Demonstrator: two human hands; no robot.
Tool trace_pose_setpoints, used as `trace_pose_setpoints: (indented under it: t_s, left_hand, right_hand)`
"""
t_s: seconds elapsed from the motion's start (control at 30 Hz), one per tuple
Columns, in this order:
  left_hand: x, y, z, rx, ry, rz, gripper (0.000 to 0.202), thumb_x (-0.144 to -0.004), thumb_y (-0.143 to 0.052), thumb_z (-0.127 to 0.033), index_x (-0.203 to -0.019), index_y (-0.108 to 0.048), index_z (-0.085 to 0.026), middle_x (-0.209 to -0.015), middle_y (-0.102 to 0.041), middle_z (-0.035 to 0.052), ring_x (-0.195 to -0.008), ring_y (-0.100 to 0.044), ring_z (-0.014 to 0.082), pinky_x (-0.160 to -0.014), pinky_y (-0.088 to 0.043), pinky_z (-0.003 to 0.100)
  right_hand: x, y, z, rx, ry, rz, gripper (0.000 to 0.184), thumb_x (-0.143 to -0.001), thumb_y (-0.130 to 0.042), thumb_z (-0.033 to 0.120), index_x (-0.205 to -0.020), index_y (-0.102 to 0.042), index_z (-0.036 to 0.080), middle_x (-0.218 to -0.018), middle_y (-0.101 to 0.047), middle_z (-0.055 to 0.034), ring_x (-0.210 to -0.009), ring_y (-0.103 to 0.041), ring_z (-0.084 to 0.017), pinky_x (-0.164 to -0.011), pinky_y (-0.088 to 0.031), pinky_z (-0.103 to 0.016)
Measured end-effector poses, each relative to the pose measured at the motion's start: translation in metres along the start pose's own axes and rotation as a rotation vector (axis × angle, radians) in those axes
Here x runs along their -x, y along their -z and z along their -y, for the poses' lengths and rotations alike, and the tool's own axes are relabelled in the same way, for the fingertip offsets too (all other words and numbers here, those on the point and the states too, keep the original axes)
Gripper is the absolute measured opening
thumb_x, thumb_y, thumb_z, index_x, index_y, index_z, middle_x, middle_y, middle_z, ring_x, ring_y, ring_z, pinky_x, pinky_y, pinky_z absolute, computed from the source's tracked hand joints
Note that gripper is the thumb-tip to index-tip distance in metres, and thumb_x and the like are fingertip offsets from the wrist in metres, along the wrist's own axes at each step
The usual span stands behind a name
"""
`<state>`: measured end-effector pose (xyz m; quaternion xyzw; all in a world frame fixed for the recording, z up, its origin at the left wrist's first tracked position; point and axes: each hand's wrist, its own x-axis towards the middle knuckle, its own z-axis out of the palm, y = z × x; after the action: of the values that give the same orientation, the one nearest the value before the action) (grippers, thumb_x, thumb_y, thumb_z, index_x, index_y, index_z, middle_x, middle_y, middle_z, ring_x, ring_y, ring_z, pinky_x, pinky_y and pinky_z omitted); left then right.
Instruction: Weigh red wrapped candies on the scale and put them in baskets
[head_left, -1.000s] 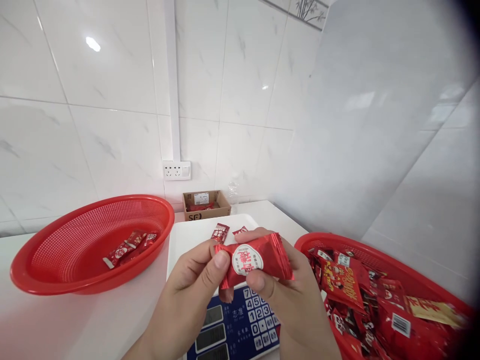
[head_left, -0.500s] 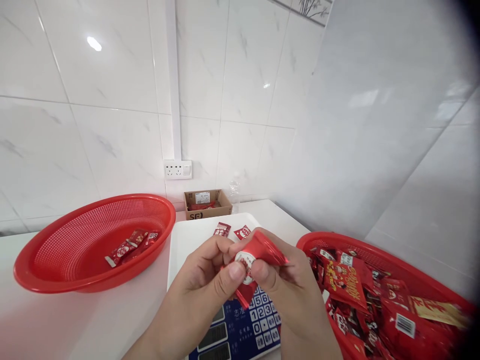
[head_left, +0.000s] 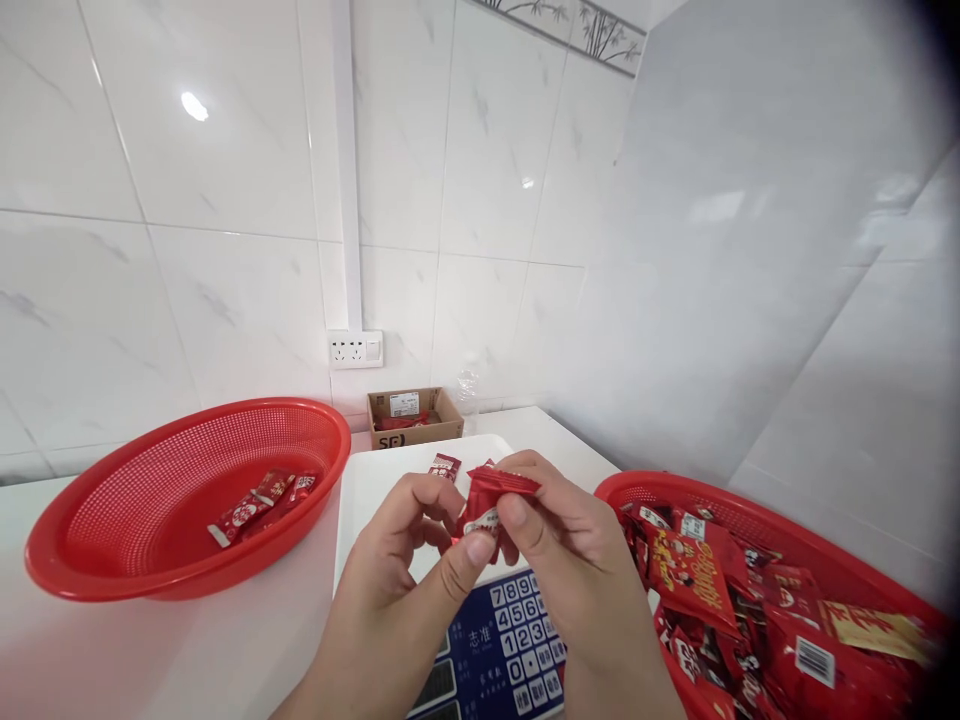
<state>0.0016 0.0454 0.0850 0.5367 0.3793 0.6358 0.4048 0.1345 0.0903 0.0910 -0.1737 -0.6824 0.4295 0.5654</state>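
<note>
The person's left hand [head_left: 397, 600] and right hand [head_left: 592, 560] are close together, both closed on one small red packet [head_left: 486, 498]. The thumbs press on its near side while the fingers bend behind it. The packet sits between the hands, tilted, its crimped end uppermost and part of a white label showing above the left thumb. It is held in the air in front of a scale [head_left: 517, 650] with a blue number panel and a white platform [head_left: 375, 485].

On the platform lies a dark red sachet [head_left: 445, 467]; a red bit of something else shows just behind the held packet. To the left, a red basket [head_left: 172, 460] on the white worktop [head_left: 277, 650] contains a few red sachets [head_left: 247, 508]. To the right, a second red basket [head_left: 675, 485] is heaped with red packages [head_left: 817, 660], one bearing a barcode. Behind the scale stand an open cardboard box [head_left: 431, 435] with red items inside and, beside it, a clear bottle [head_left: 468, 390].
</note>
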Motion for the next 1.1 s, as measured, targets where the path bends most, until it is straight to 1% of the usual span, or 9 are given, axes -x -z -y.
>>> trace_pose_setpoints:
  t_s: [0.13, 0.27, 0.4, 0.6, 0.77, 0.87, 0.97, 1.03, 1.1]
  left_hand:
    - [0.003, -0.002, -0.001, 0.004, -0.032, -0.008, 0.017, -0.087, -0.067, -0.039, -0.095, -0.065, -0.025, -0.085, -0.067, 0.0010, -0.078, -0.063, 0.0162, -0.074, -0.054, 0.029]
    - [0.004, -0.002, -0.004, 0.001, -0.116, -0.021, 0.008, -0.089, -0.065, -0.032, -0.090, -0.070, -0.026, -0.083, -0.067, 0.0001, -0.076, -0.063, 0.0149, -0.072, -0.054, 0.026]
    - [0.002, -0.002, -0.003, -0.014, -0.186, -0.066, 0.007, -0.088, -0.067, -0.028, -0.085, -0.073, -0.026, -0.078, -0.067, -0.0001, -0.075, -0.062, 0.0143, -0.072, -0.052, 0.024]
    - [0.001, -0.001, 0.001, 0.247, -0.088, -0.094, 0.010, -0.083, -0.073, -0.031, -0.078, -0.068, -0.023, -0.079, -0.072, 0.0006, -0.074, -0.065, 0.0148, -0.069, -0.055, 0.025]
    - [-0.001, -0.001, 0.002, 0.313, -0.039, -0.157, 0.018, -0.080, -0.076, -0.031, -0.072, -0.063, -0.021, -0.073, -0.068, -0.0017, -0.070, -0.063, 0.0123, -0.065, -0.054, 0.021]
    - [-0.002, -0.001, 0.003, 0.277, -0.075, -0.173, 0.013, -0.082, -0.074, -0.031, -0.080, -0.064, -0.023, -0.080, -0.067, -0.0027, -0.076, -0.064, 0.0111, -0.069, -0.053, 0.019]
    - [-0.003, 0.001, 0.000, 0.182, -0.184, -0.282, 0.011, -0.086, -0.069, -0.031, -0.095, -0.064, -0.028, -0.098, -0.065, -0.0025, -0.091, -0.061, 0.0111, -0.075, -0.052, 0.017]
    - [-0.002, 0.002, -0.006, 0.142, -0.261, -0.359, 0.014, -0.088, -0.067, -0.030, -0.101, -0.062, -0.030, -0.106, -0.062, -0.0026, -0.101, -0.058, 0.0120, -0.078, -0.051, 0.017]
    - [0.001, 0.003, -0.011, 0.140, -0.319, -0.415, 0.015, -0.089, -0.066, -0.029, -0.103, -0.062, -0.032, -0.108, -0.060, -0.0030, -0.105, -0.056, 0.0121, -0.082, -0.050, 0.017]
  right_hand:
    - [0.000, 0.003, 0.000, 0.108, 0.031, 0.060, 0.015, -0.094, -0.060, 0.034, -0.092, -0.074, 0.029, -0.086, -0.061, -0.0020, -0.075, -0.056, -0.015, -0.056, -0.043, -0.024]
    - [0.002, 0.002, -0.002, 0.065, 0.023, 0.031, 0.010, -0.090, -0.065, 0.035, -0.086, -0.070, 0.028, -0.084, -0.060, -0.0008, -0.083, -0.057, -0.017, -0.066, -0.046, -0.027]
    - [0.004, 0.001, 0.000, 0.035, 0.001, 0.031, 0.012, -0.088, -0.067, 0.037, -0.085, -0.070, 0.026, -0.082, -0.060, -0.0011, -0.080, -0.057, -0.017, -0.065, -0.046, -0.027]
    - [0.004, 0.002, 0.004, 0.024, -0.088, -0.034, 0.017, -0.088, -0.066, 0.039, -0.082, -0.068, 0.023, -0.076, -0.065, 0.0001, -0.066, -0.058, -0.013, -0.060, -0.048, -0.023]
    - [0.002, 0.001, 0.005, 0.070, -0.177, 0.042, 0.017, -0.084, -0.070, 0.041, -0.084, -0.070, 0.023, -0.074, -0.066, 0.0011, -0.064, -0.058, -0.013, -0.055, -0.045, -0.021]
    - [0.002, 0.000, 0.008, 0.096, -0.175, 0.050, 0.016, -0.085, -0.068, 0.039, -0.084, -0.070, 0.023, -0.076, -0.067, 0.0005, -0.066, -0.060, -0.014, -0.057, -0.048, -0.022]
    - [-0.002, -0.001, 0.007, 0.212, -0.182, -0.048, 0.019, -0.087, -0.065, 0.041, -0.088, -0.070, 0.023, -0.078, -0.068, -0.0006, -0.066, -0.063, -0.015, -0.058, -0.049, -0.024]
    - [-0.007, -0.001, -0.002, 0.305, -0.241, -0.075, 0.021, -0.089, -0.061, 0.042, -0.092, -0.070, 0.023, -0.080, -0.070, -0.0017, -0.068, -0.064, -0.016, -0.060, -0.049, -0.026]
    - [-0.014, -0.002, -0.017, 0.413, -0.324, -0.043, 0.023, -0.091, -0.057, 0.041, -0.093, -0.070, 0.021, -0.081, -0.072, -0.0031, -0.071, -0.066, -0.019, -0.063, -0.050, -0.029]
